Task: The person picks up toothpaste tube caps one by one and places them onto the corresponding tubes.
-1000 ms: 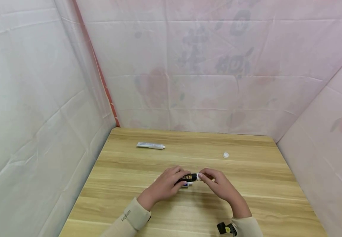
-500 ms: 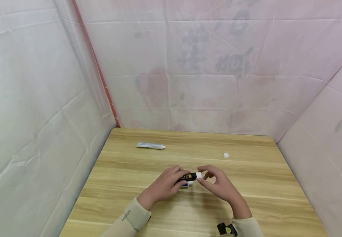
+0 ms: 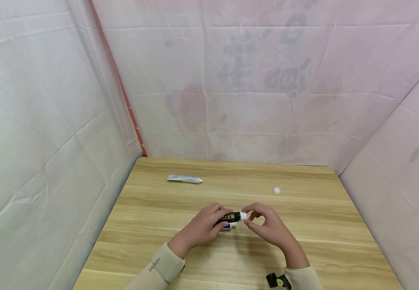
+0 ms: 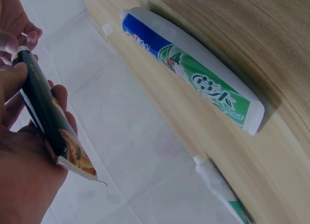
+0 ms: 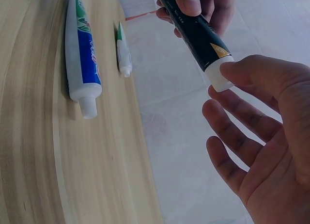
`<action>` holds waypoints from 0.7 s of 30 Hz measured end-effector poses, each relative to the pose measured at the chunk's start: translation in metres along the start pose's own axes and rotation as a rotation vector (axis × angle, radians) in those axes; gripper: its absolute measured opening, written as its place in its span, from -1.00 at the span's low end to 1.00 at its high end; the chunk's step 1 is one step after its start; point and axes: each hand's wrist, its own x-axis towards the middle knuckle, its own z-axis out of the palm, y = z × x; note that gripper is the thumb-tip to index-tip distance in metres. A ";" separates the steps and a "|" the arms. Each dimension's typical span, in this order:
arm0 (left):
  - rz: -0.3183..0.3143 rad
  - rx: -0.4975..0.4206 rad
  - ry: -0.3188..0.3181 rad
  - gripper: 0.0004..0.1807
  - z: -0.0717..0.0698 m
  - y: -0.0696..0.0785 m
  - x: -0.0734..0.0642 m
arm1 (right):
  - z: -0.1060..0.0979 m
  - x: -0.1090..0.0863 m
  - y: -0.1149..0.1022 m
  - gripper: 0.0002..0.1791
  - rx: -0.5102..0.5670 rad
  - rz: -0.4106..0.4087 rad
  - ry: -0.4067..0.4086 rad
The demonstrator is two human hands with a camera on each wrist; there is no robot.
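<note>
My left hand (image 3: 204,225) grips a black toothpaste tube (image 4: 41,103) with gold print, thumb along one side and fingers round the other. The tube lies sideways above the table, its white cap (image 5: 218,74) pointing right. At that cap is my right hand (image 3: 267,225), thumb and index finger pinching it while the other fingers spread loosely. Below the held tube, a blue, green and white toothpaste tube (image 4: 193,73) lies on the table. My left hand hides most of it in the head view, but its bare nozzle (image 5: 88,107) shows in the right wrist view.
Farther back on the wooden table (image 3: 151,201) lies another white and green toothpaste tube (image 3: 184,178), nozzle to the right. A loose white cap (image 3: 276,190) rests at the back right. Pale sheet walls (image 3: 245,121) stand behind the table and on both sides.
My right fingers loosened from the cap, spread slightly, then came back onto it at a changed angle. The left hand and its toothpaste tube have hardly moved.
</note>
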 end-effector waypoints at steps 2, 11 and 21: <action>-0.006 -0.004 -0.005 -0.58 0.000 0.000 0.000 | 0.000 0.000 -0.001 -0.76 -0.003 0.011 -0.002; -0.016 -0.022 -0.007 -0.57 -0.001 0.000 0.000 | -0.001 0.001 -0.001 -0.73 -0.014 -0.002 -0.004; -0.016 -0.033 0.008 -0.57 0.001 -0.001 0.000 | 0.001 0.001 0.003 -0.70 -0.011 0.019 -0.030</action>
